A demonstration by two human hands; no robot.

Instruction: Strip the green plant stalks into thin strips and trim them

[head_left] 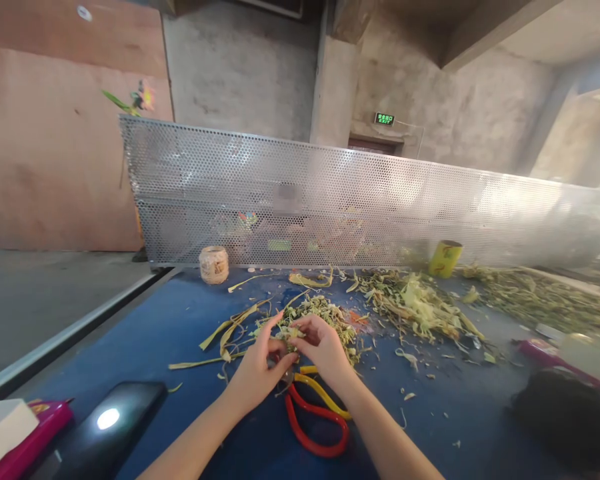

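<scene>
My left hand [257, 370] and my right hand [324, 347] meet over the blue table top [190, 327]. Both pinch a small bundle of pale green leaf strips [289, 331] between their fingertips. Just behind them lies a heap of chopped green and yellow plant scraps [325, 313]. Under my wrists rest scissors with red and yellow handles [316, 417], lying flat on the table. Long loose leaf strips [230, 330] spread to the left of my left hand.
A perforated metal screen [360, 200] stands along the far edge. A spool of twine [213, 264] and a yellow cup [445, 259] sit by it. More scraps [420, 303] cover the right side. A black phone [107, 423] and pink box [35, 433] lie near left.
</scene>
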